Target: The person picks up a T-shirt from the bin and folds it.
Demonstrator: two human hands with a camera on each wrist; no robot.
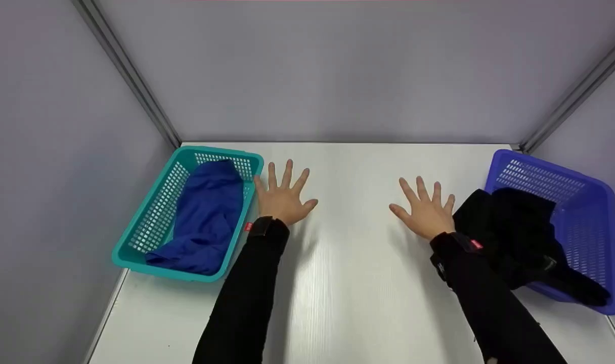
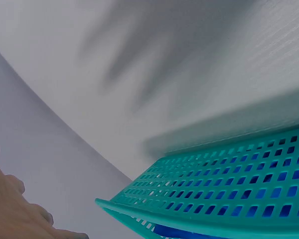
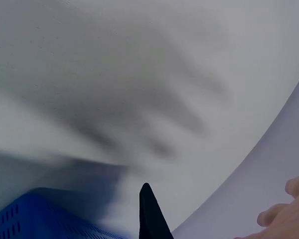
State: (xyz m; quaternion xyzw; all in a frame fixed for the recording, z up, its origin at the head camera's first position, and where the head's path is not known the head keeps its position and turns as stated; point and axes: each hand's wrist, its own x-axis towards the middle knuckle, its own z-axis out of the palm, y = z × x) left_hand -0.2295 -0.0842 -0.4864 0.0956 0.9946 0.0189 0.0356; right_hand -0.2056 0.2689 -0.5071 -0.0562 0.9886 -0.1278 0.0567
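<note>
My left hand (image 1: 283,201) is held over the white table with its fingers spread, just right of a teal basket (image 1: 182,276). A crumpled blue cloth (image 1: 206,217) lies inside that basket. Fingers spread too, my right hand (image 1: 426,215) hovers left of a purple-blue basket (image 1: 613,242), holding nothing. Black cloth (image 1: 520,232) is heaped in this basket and hangs over its left side, close to the right wrist. In the left wrist view the teal basket's slotted wall (image 2: 229,184) shows below the hand's shadow. A dark tip of cloth (image 3: 152,214) rises in the right wrist view.
The white tabletop (image 1: 348,283) stretches between the two baskets. Grey panels (image 1: 338,71) enclose it at the back and on both sides, with metal posts (image 1: 135,81) at the corners. Each basket stands near a side panel.
</note>
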